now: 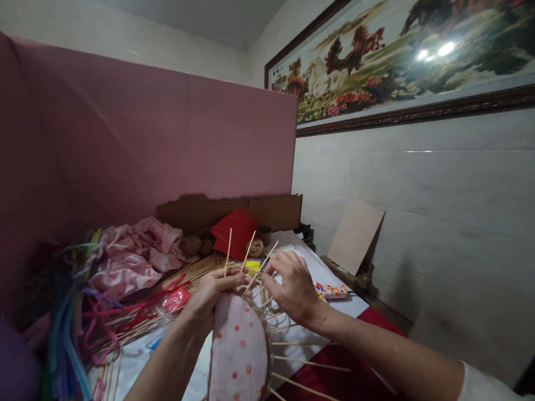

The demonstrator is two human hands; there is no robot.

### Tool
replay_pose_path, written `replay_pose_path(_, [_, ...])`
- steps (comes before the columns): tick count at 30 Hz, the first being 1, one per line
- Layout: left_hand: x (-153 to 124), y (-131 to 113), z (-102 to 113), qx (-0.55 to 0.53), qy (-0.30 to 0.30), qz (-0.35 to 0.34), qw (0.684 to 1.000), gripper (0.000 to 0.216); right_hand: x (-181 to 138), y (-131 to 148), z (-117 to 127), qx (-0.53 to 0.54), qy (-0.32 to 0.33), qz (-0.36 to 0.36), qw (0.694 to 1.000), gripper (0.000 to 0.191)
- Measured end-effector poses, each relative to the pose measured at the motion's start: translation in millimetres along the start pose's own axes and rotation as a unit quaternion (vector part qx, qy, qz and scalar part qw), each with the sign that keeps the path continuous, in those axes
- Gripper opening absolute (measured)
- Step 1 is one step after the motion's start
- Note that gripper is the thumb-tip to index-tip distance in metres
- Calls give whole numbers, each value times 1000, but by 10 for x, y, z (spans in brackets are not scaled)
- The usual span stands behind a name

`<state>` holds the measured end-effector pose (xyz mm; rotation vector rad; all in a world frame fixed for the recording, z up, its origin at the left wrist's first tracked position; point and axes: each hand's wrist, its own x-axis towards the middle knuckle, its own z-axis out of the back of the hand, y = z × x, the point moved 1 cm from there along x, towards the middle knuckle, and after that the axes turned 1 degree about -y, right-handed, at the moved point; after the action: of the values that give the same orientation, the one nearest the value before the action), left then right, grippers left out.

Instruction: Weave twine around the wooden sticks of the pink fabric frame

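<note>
Pinched on thin wooden spokes, my left hand and right hand both grip the top rim of an oval, red-dotted white fabric basket base, tilted upright above a white tabletop, beside pink crumpled cloth.

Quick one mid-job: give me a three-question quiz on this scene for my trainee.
1. True or false: the left hand holds the top edge of the spotted base.
2. The painting on the wall shows: A) boats B) horses C) houses
3. Fill in: the right hand works among thin ___ fanning out from the base's rim.
Key: 1 true; 2 B; 3 sticks.
</note>
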<state>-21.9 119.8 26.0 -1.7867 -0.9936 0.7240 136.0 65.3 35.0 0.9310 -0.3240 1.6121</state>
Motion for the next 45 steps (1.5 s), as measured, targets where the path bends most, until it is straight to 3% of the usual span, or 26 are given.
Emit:
replay_pose_path(10, [-8, -8, -10, -25, 6, 12, 1000, 22, 15, -29, -59, 5, 4, -4, 1000, 14])
replay_pose_path(24, [5, 1, 3, -38, 24, 10, 999, 19, 71, -25, -57, 62, 35, -70, 995, 16])
replay_pose_path(45, [3, -3, -1, -31, 22, 8, 999, 21, 86, 1, -33, 69, 36, -79, 994, 15])
